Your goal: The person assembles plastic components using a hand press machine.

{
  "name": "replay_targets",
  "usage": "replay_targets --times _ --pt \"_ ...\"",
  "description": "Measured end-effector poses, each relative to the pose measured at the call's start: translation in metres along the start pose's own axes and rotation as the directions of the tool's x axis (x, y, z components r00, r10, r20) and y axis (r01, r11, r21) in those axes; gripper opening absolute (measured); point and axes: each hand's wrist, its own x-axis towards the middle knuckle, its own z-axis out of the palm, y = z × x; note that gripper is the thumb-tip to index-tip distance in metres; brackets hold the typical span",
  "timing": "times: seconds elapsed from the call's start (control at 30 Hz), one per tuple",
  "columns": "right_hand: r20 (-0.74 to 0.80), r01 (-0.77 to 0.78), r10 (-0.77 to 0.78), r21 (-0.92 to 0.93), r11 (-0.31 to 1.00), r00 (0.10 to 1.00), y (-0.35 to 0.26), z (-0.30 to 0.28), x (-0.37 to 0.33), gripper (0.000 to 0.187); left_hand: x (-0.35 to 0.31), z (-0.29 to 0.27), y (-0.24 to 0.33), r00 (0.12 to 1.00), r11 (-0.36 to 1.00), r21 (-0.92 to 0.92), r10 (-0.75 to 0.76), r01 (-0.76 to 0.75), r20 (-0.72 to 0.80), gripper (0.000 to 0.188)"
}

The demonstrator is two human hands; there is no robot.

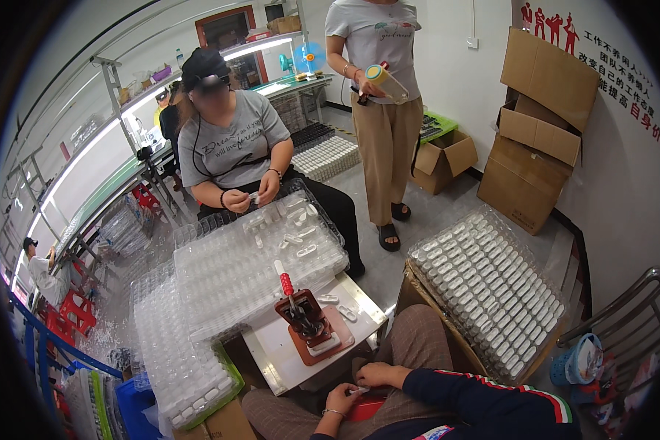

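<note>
Hands (pixel 340 398) close together, both pinching a small white piece (pixel 359 390) — over the lap (pixel 290 412)

Left hand (pixel 339 400) and right hand (pixel 375 374) sit close together.

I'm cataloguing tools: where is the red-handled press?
In the head view, the press is slightly left, below centre, on the white tabletop, beyond the person's left hand.

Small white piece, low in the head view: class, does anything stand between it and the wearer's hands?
Nothing visible does: the left hand and right hand meet at the small white piece.
</note>
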Motion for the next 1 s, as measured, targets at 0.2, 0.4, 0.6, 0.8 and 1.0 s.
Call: replay_targets --times 0.2,0.4,0.6,0.8,1.0 --pt "0.006 -0.008 0.008 0.0 1.0 1.0 0.0 0.0 0.0 0.033 0.001 0.001 -0.001 1.0 1.0 0.004 0.022 -0.022 -0.001 0.028" --pt "0.013 -0.014 0.014 0.002 1.0 1.0 -0.003 -0.002 -0.002 0.032 0.001 0.001 -0.002 0.999 0.998 0.037 0.042 -0.042 -0.002 0.027" --pt "0.011 -0.019 0.019 0.0 1.0 1.0 0.001 0.0 0.0 0.032 -0.002 -0.003 0.009 0.999 0.999 0.004 0.036 -0.036 0.003 0.025" --pt "-0.008 -0.013 0.013 0.009 1.0 1.0 -0.001 -0.002 -0.004 0.032 -0.005 -0.006 0.016 1.0 1.0 -0.014 0.025 -0.024 0.016 0.025" --pt "-0.013 -0.023 0.023 0.016 1.0 1.0 -0.005 -0.003 -0.004 0.03 0.0 0.0 -0.001 0.999 0.999 0.012 0.043 -0.043 -0.006 0.024"
